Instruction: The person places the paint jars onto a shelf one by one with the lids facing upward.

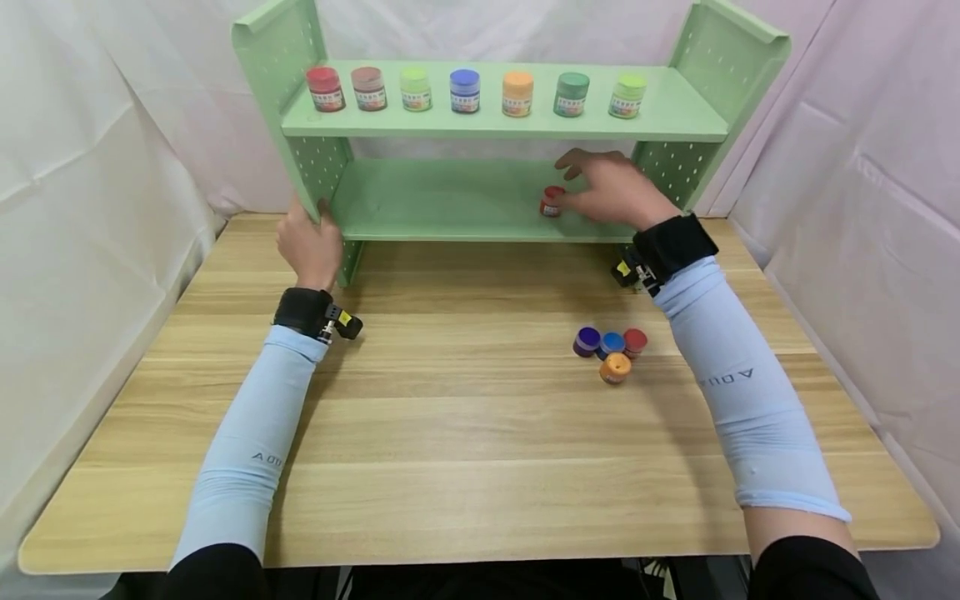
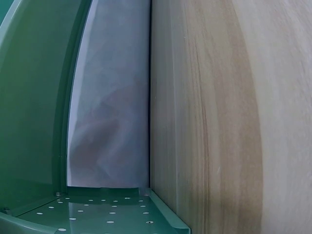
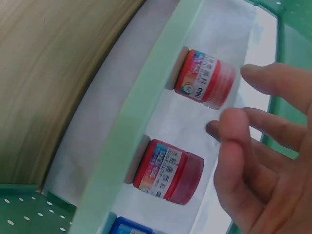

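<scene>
My left hand (image 1: 311,246) grips the lower left side panel of a green shelf (image 1: 450,233); the left wrist view shows the perforated panel (image 2: 92,214) but not the hand. My right hand (image 1: 618,190) is over the lower board, beside a small red paint jar (image 1: 551,202). Its thumb is close to the jar, and the other fingers are raised apart from it. In the right wrist view the loosely bent right fingers (image 3: 278,80) are apart from a red jar (image 3: 204,79); another red jar (image 3: 168,171) and part of a blue jar (image 3: 127,226) are there too.
Several jars line the upper board, from a red jar (image 1: 326,89) to a light green jar (image 1: 627,95). On the wooden table (image 1: 450,417), purple (image 1: 587,342), blue (image 1: 611,344), red (image 1: 634,342) and orange jars (image 1: 615,367) cluster near the right forearm. White cloth (image 1: 82,208) surrounds the table.
</scene>
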